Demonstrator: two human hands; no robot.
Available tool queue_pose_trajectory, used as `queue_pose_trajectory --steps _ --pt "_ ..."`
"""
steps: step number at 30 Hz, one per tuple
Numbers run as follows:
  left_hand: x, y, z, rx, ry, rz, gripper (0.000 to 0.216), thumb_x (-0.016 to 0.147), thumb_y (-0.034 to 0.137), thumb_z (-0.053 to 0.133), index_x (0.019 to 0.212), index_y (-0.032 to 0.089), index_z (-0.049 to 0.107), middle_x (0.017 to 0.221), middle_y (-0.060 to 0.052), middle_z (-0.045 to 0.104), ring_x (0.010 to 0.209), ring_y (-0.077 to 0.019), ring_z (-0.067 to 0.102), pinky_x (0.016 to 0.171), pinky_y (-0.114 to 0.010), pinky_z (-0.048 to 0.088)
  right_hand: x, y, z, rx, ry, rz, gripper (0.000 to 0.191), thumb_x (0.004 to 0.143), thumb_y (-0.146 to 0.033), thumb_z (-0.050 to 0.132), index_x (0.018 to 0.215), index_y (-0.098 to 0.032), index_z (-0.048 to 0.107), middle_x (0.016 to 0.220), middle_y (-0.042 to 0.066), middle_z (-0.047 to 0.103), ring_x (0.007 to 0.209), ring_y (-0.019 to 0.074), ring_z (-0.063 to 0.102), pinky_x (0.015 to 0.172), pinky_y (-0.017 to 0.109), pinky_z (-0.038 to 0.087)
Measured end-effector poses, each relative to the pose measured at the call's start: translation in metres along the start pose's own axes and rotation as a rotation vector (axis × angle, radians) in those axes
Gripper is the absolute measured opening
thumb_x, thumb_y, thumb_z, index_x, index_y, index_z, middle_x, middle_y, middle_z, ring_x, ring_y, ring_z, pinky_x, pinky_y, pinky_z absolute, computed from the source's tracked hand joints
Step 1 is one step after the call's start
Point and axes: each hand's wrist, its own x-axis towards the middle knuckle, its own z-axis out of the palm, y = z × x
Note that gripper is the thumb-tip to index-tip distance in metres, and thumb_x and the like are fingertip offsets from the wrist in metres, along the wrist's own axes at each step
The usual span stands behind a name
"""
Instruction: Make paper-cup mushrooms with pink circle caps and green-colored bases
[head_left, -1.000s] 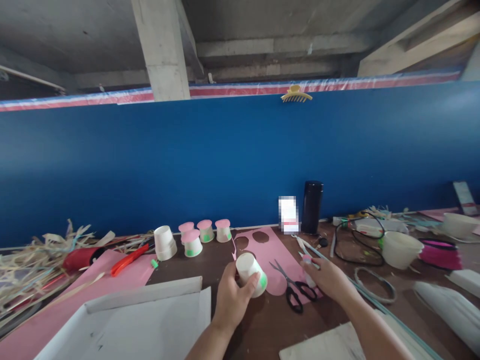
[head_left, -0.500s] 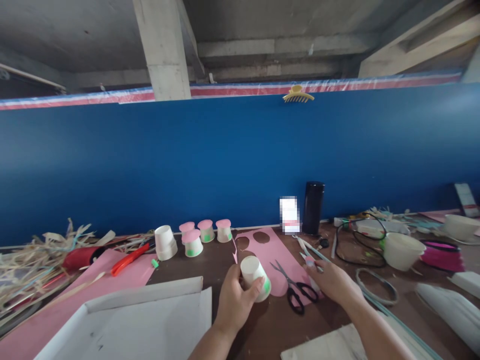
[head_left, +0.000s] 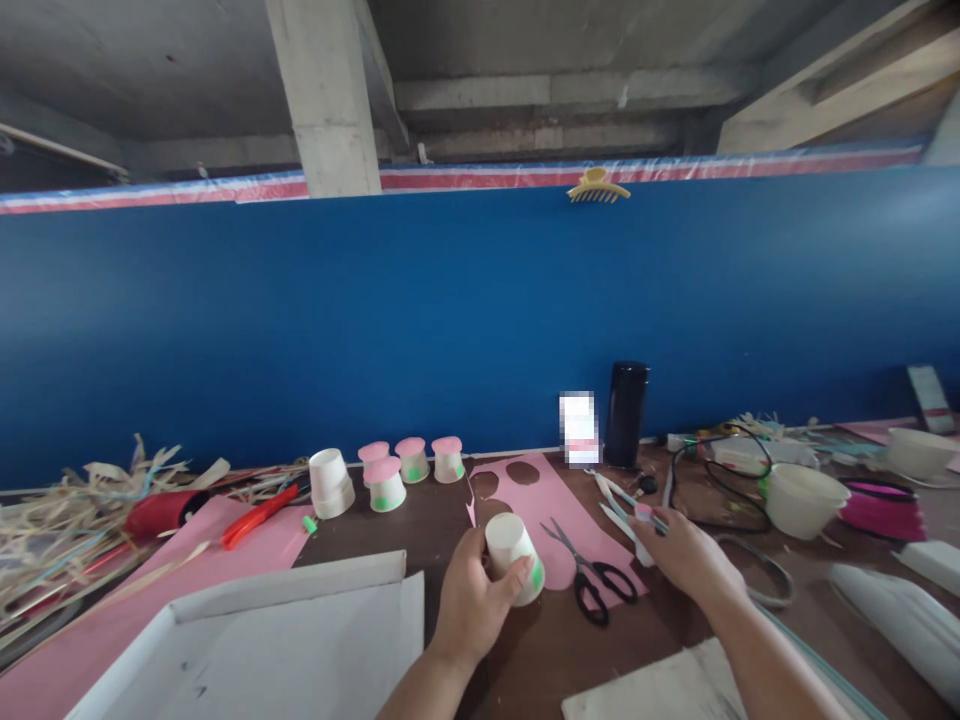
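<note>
Left of scissors, four cups were already pink-capped, uncapped cup clasped by left fingers, pinkish item pinched by right fingers.

White cup, upside down, tilted

Cup sits in left hand, left of scissors lying partly on paper sheet. Tray is front left, lidded cups behind, cup stack to their left. Flask stands back right, tub farther right.
</note>
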Motion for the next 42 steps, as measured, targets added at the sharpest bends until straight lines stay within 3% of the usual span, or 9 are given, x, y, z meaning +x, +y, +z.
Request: queue_pose_trajectory --steps 14,23,28,32,34,37,42 --pt "0.000 -0.002 0.002 0.011 0.004 0.022 0.036 0.073 0.047 0.063 0.095 0.018 0.061 0.089 -0.005 0.064 0.080 -0.0193 0.058 0.071 -0.028 0.042 -0.014 -0.025 0.005 -0.021 -0.045 0.024 0.057 0.075 -0.059 0.042 0.118 -0.021 0.051 0.111 0.016 0.065 0.100 0.0324 0.063 0.081 0.043 0.044" --pt "0.000 -0.003 0.001 0.025 0.025 0.016 0.040 0.072 0.049 0.062 0.098 0.018 0.061 0.092 -0.006 0.064 0.083 -0.0209 0.058 0.073 -0.029 0.043 -0.011 -0.019 0.004 -0.064 -0.051 0.020 0.061 0.076 -0.064 0.039 0.120 -0.024 0.052 0.107 0.017 0.067 0.098 0.0363 0.062 0.077 0.046 0.044" --pt "0.001 -0.005 0.001 0.054 0.059 -0.012 0.042 0.072 0.051 0.061 0.097 0.017 0.060 0.091 -0.007 0.064 0.083 -0.0222 0.058 0.072 -0.030 0.043 -0.014 -0.021 -0.005 -0.065 0.046 0.029 0.069 0.076 -0.070 0.033 0.122 -0.021 0.051 0.103 0.017 0.066 0.094 0.0368 0.063 0.071 0.044 0.044" --pt "0.003 -0.005 -0.001 0.059 0.142 -0.070 0.048 0.072 0.052 0.060 0.103 0.016 0.059 0.099 -0.010 0.064 0.091 -0.0255 0.059 0.079 -0.033 0.043 -0.027 -0.037 -0.005 0.068 0.217 -0.135 0.050 0.082 -0.057 0.039 0.121 -0.029 0.053 0.103 0.007 0.067 0.090 0.0259 0.063 0.070 0.034 0.045" --pt "0.004 -0.005 -0.002 0.065 0.166 -0.088 0.050 0.072 0.052 0.059 0.106 0.016 0.059 0.102 -0.010 0.064 0.095 -0.0264 0.058 0.081 -0.034 0.042 -0.035 -0.048 0.000 0.154 0.184 -0.289 0.040 0.083 -0.049 0.042 0.113 -0.029 0.059 0.102 0.004 0.068 0.083 0.0206 0.064 0.072 0.029 0.045" --pt "0.005 -0.007 -0.002 0.078 0.168 -0.089 0.050 0.072 0.052 0.059 0.107 0.016 0.059 0.103 -0.011 0.064 0.098 -0.0268 0.058 0.083 -0.034 0.041 -0.041 -0.065 0.012 0.165 0.089 -0.479 0.035 0.085 -0.040 0.040 0.107 -0.028 0.064 0.110 0.002 0.067 0.090 0.0196 0.063 0.077 0.028 0.045" --pt "0.008 -0.014 0.001 0.111 0.148 -0.101 0.048 0.071 0.050 0.061 0.105 0.016 0.059 0.103 -0.011 0.063 0.097 -0.0263 0.057 0.084 -0.034 0.040 -0.038 -0.088 0.021 0.085 -0.019 -0.565 0.033 0.085 -0.032 0.040 0.105 -0.029 0.066 0.110 0.001 0.068 0.102 0.0200 0.060 0.086 0.028 0.041"
